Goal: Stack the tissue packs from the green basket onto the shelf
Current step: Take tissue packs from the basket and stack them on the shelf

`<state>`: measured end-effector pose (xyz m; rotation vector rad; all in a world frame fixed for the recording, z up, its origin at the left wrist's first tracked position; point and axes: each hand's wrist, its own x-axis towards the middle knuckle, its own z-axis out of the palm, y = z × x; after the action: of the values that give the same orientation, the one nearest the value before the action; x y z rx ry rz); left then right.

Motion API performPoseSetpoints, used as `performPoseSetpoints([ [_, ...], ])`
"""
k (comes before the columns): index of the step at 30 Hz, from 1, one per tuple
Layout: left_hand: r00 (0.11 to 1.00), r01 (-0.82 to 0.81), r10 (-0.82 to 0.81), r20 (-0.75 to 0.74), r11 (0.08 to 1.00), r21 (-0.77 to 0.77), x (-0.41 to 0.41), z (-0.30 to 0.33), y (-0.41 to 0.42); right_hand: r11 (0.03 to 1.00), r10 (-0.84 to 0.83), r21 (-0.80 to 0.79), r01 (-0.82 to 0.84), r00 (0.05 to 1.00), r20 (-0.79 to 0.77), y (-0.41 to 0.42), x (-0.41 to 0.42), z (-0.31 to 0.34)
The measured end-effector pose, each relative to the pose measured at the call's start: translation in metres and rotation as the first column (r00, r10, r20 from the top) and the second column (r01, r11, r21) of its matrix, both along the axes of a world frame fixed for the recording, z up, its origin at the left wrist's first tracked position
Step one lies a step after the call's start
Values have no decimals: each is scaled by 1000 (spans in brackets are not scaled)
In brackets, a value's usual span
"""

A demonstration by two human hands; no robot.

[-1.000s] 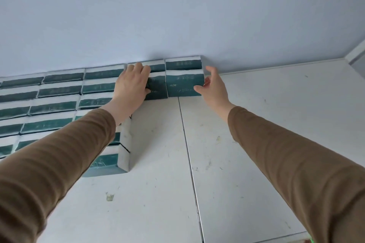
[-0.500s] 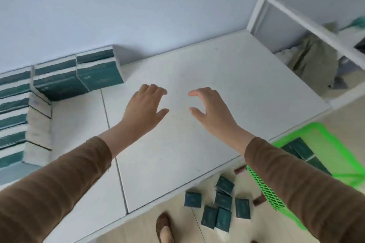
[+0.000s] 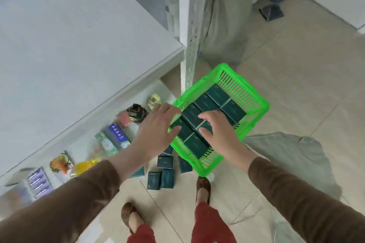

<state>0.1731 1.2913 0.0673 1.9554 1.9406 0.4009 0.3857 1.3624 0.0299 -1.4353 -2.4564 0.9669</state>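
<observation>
Both hands are down over the basket, fingers spread and slightly curled, clamped on nothing yet. The left hand hangs over the near-left corner, its fingertips at the edge of the packs; the right hand has its fingertips resting on, or just above, a pack in the middle row. I cannot tell whether it is actually touching.

The dark green packs lie flat in the basket in neat rows, filling most of its floor. The basket sits on the tiled floor by the shelf's white post. More loose packs lie scattered on the floor just beside the basket, near the person's feet.

This looks like the fetching step: reaching in for the next load. The next move calls for closing both hands on a row of packs from either end, squeezing them together so none slips out, then lifting them clear of the rim and up to the shelf, which is bare in the part I can see.
</observation>
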Motion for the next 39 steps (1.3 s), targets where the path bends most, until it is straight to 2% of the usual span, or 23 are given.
performPoseSetpoints([
  [4, 998, 55, -58, -7, 970, -238, 42, -99, 50, 973, -44, -210, 97, 969, 244, 34, 47, -86],
  [9, 958, 72, -183, -222, 900, -430, 51, -212, 109, 931, -72, -310, 193, 929, 364, 55, 44, -192],
  [15, 818, 171, -380, -432, 878, -448, 57, -298, 159, 967, -96, -161, 198, 865, 492, 49, 33, -275],
  [18, 756, 263, -421, -501, 897, -356, 59, -324, 167, 986, -146, 1, 167, 864, 482, 44, 33, -295],
  [21, 744, 318, -419, -521, 907, -276, 54, -342, 164, 987, -155, 33, 159, 857, 492, 43, 32, -305],
  [26, 637, 286, -477, -605, 875, -390, 55, -333, 158, 976, -73, -123, 178, 807, 586, 47, 32, -309],
  [29, 667, 235, -424, -613, 900, -367, 55, -307, 144, 964, -66, -167, 205, 798, 599, 54, 38, -287],
  [31, 733, 157, -342, -588, 926, -343, 54, -279, 128, 953, -97, -192, 233, 840, 534, 56, 46, -258],
  [34, 843, -18, -126, -523, 965, -262, 45, -213, 94, 926, -134, -290, 243, 927, 350, 61, 56, -191],
  [36, 881, -125, -2, -472, 963, -238, 35, -156, 66, 942, -72, -301, 148, 966, 250, 63, 57, -135],
  [39, 893, -275, 173, -416, 941, -198, 15, -60, 17, 966, 53, -256, -30, 995, 83, 62, 44, -38],
])
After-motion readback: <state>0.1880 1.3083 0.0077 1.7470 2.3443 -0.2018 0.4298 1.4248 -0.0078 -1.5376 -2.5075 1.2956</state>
